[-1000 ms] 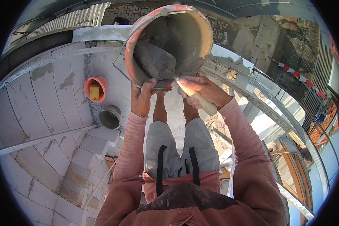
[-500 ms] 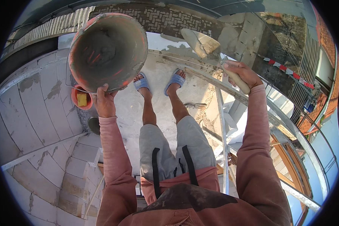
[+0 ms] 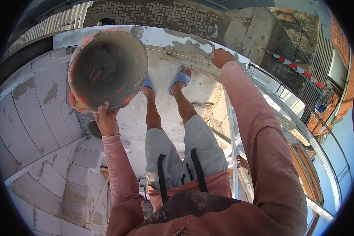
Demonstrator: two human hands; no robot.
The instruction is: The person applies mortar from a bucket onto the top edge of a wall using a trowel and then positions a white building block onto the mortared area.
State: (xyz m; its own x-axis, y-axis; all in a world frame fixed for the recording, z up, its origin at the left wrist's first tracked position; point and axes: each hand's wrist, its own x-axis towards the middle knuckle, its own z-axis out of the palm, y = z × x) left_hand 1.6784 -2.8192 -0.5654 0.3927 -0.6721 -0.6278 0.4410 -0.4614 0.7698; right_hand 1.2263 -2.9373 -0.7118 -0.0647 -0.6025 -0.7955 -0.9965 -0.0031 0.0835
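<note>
My left hand [image 3: 108,122] grips the lower rim of a battered orange bucket [image 3: 82,51], coated inside with grey mortar and tilted so that its hollow faces me. My right hand [image 3: 223,57] is closed at the outer face of the white parapet ledge [image 3: 161,37], around the trowel last seen in it; the blade and handle are mostly hidden by the hand and arm. Patchy grey mortar [image 3: 196,43] lies along that ledge, beside the hand. A thin line runs just inside the ledge.
My sandalled feet [image 3: 179,80] stand on a pale concrete floor [image 3: 129,141]. Lightweight block walls [image 3: 31,118] rise at left. Metal framing [image 3: 310,141] runs down the right. Beyond the parapet lie paving [image 3: 153,13], corrugated sheeting and red-white bunting [image 3: 299,69].
The bucket has moved leftward from the middle, then slightly downward. My right hand and trowel have moved out to the parapet ledge; the blade with its mortar load, visible earlier, is now hidden.
</note>
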